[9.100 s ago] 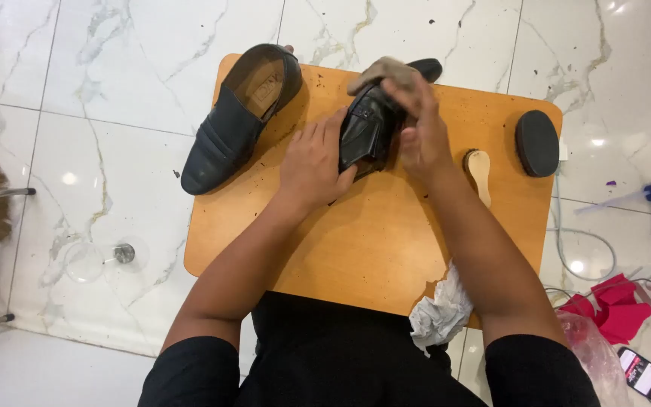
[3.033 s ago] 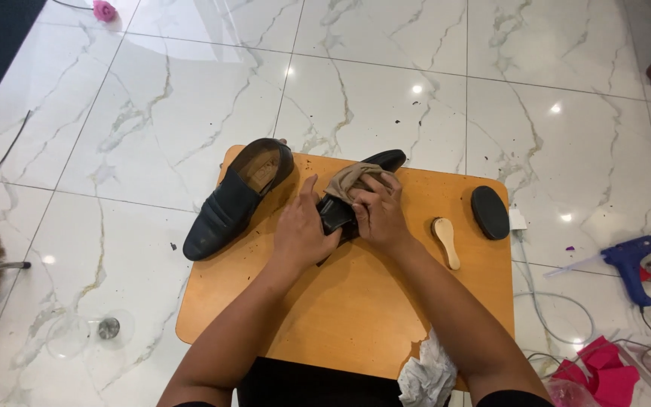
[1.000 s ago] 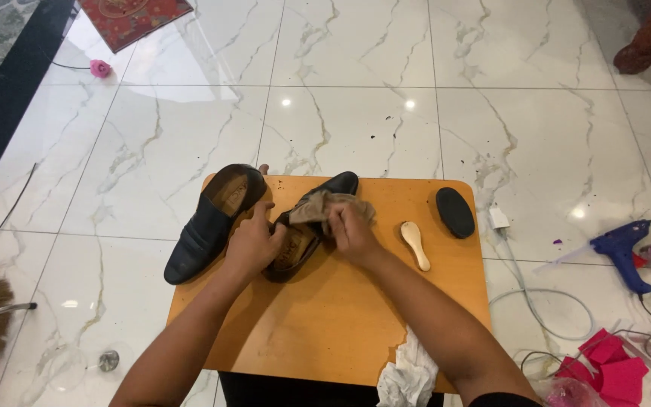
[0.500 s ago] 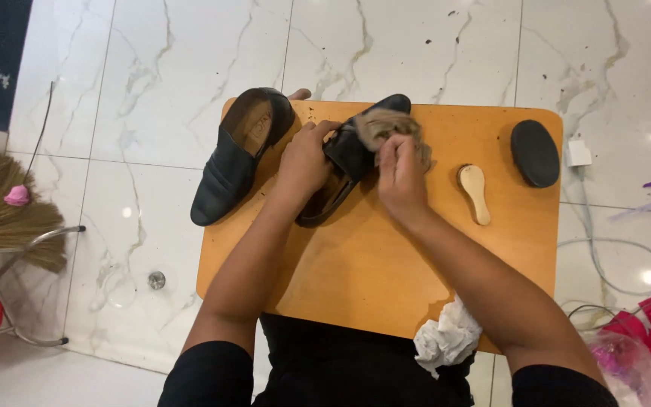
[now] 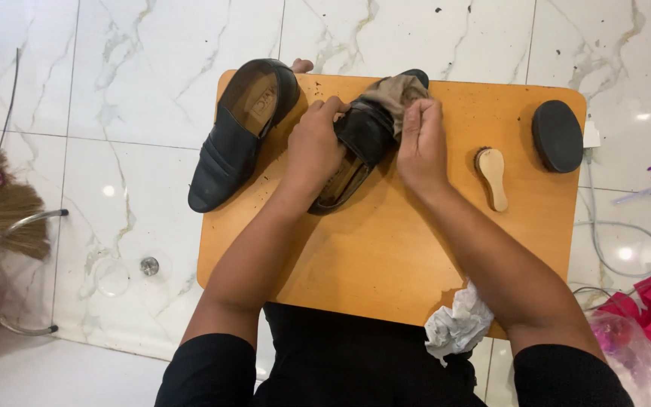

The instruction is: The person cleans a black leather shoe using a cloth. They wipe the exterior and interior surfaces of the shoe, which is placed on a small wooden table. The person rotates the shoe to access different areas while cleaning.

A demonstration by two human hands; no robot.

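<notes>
Hands (image 5: pixel 367 147) around black shoe (image 5: pixel 356 143)

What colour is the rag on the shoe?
The rag is brownish-tan, draped over the black shoe; the head view shows it best.

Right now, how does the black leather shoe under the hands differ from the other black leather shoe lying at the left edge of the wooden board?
The black leather shoe under the hands is gripped by the left hand, while the right hand presses a brown cloth on its toe. The other black leather shoe lies untouched and uncovered, overhanging the orange wooden board. Both are dark slip-ons with tan insides.
</notes>
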